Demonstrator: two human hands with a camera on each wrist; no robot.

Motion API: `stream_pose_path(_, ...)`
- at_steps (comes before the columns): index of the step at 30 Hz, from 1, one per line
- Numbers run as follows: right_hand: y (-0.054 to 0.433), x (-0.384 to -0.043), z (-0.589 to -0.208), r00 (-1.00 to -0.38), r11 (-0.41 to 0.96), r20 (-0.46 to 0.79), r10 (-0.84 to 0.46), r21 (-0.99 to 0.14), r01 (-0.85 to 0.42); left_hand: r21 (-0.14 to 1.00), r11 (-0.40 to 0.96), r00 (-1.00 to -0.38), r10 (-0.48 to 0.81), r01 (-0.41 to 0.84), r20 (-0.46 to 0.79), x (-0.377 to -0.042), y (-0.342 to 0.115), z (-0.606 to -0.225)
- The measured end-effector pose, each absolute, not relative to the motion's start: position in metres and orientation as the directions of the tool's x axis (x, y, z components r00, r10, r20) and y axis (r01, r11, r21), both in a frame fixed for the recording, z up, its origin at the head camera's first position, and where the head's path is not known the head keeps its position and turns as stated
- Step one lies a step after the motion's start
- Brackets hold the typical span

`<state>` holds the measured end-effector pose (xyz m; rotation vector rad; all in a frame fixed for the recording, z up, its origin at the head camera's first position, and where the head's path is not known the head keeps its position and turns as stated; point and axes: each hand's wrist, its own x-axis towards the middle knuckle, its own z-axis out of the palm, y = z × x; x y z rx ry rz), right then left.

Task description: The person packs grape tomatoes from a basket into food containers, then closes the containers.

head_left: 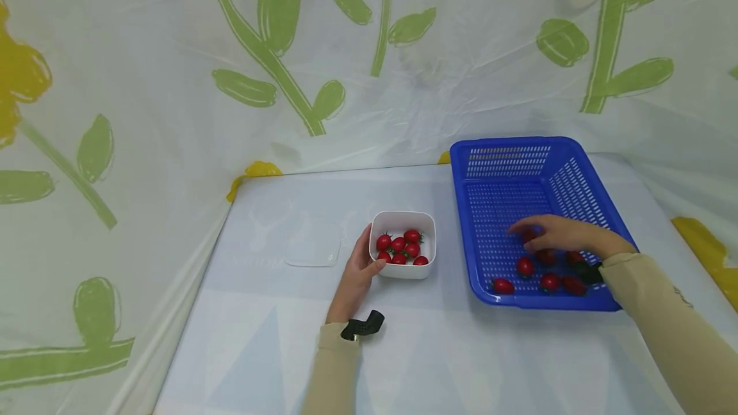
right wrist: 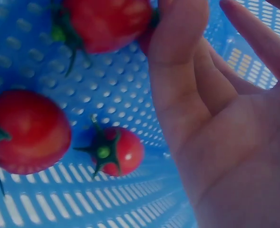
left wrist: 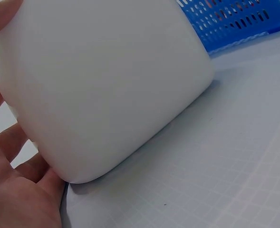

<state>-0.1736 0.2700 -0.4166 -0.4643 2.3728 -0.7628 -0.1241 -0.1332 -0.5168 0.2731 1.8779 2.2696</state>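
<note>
My left hand (head_left: 356, 277) holds a small white square box (head_left: 406, 272) at its left side, thumb over the rim and fingers along the wall. Several cherry tomatoes (head_left: 412, 250) lie inside it. In the left wrist view the box's plain wall (left wrist: 106, 90) fills much of the picture. Over in the blue basket (head_left: 459, 210), my right hand (head_left: 559, 234) reaches down with fingers spread above cherry tomatoes (head_left: 525, 267), partly hiding some. Close up, the right thumb (right wrist: 178, 47) is right beside a red tomato (right wrist: 109, 23) with a green stem.
A clear square lid (head_left: 313, 248) lies flat on the table (head_left: 415, 351), left of the box. Perforated walls surround the basket at the table's right. Behind the table hangs a white sheet (head_left: 173, 82) with printed flowers.
</note>
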Motion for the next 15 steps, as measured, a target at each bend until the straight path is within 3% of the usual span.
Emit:
stream_pose_path(11,0.282,-0.181,-0.424,-0.828,0.810,-0.368,-0.424,-0.563,-0.165,0.982,-0.186,-0.967,0.253,-0.021,0.027,-0.124,-0.133,-0.514)
stream_pose_path(15,0.286,-0.184,-0.428,-0.836,0.843,-0.401,-0.374,-0.523,-0.126,0.982,-0.185,-0.966,0.259,-0.034,0.016,-0.124,-0.132,-0.514)
